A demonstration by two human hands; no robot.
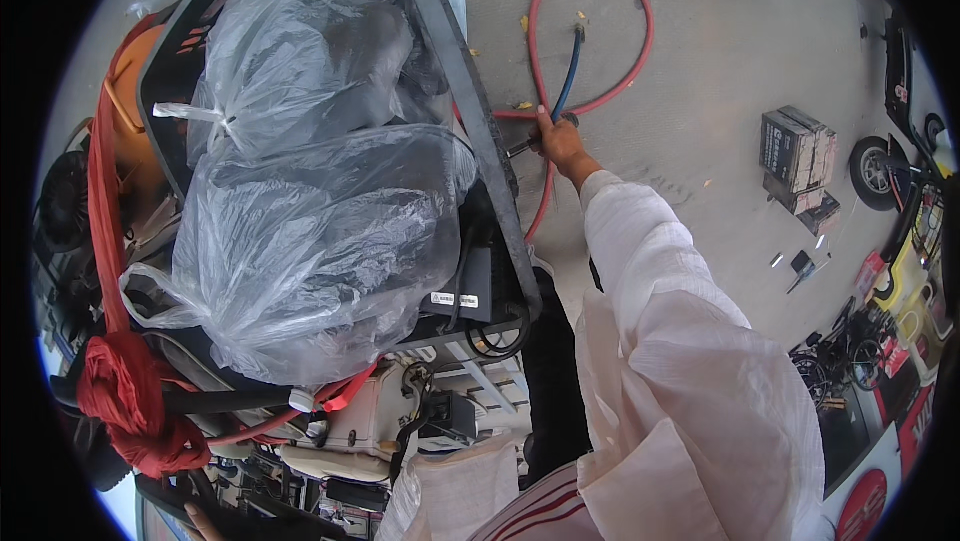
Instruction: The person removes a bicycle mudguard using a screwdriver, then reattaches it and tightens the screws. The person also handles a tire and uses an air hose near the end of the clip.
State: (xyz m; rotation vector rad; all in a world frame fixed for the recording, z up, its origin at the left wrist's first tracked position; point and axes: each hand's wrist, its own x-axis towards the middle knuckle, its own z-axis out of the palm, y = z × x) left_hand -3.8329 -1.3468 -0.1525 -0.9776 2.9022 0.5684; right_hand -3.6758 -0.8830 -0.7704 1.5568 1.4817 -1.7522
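My right hand [563, 146] is stretched out past the metal edge of a loaded cart. Its fingers are closed round a dark tool with a short nozzle [520, 148] that points left at the cart's rail [478, 106]. A blue hose [570, 73] runs up from that hand to a fitting near the floor. Behind it, a red hose [650, 21] loops on the concrete. Only part of my left hand [203, 524] shows at the bottom left, beside a black handlebar [240, 516]; most of its fingers are hidden.
Clear plastic bags [320, 241] fill the cart. A black box with a label [470, 286] and cables sit at its near corner. Red cloth [135, 401] is knotted at the left. On the floor stand taped cartons [797, 153], a wheel [875, 173] and parked vehicles at right.
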